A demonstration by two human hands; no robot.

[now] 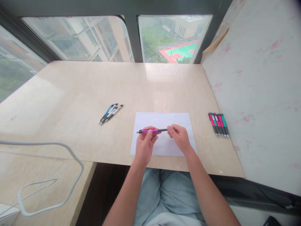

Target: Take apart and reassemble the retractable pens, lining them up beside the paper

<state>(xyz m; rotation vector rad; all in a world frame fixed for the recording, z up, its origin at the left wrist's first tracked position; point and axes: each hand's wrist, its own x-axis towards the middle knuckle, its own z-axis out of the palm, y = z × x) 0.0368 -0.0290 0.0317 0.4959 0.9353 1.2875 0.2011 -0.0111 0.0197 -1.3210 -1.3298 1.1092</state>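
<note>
A magenta pen (154, 131) with a black grip lies level above a white sheet of paper (162, 149). My left hand (145, 144) is closed around its barrel, thumb on top, with the clicker end pointing left. At the other end, my right hand (180, 136) pinches the pen's tip between thumb and forefinger; the very point is hidden by the fingers. Faint marks run along the sheet's far edge.
Left of the paper lies a small bunch of silver and blue pens (110, 114). Several pink and green pens (218, 124) lie side by side near the right wall (263, 94). A white cable (70, 150) loops at the lower left. Windows (174, 39) border the table's far side.
</note>
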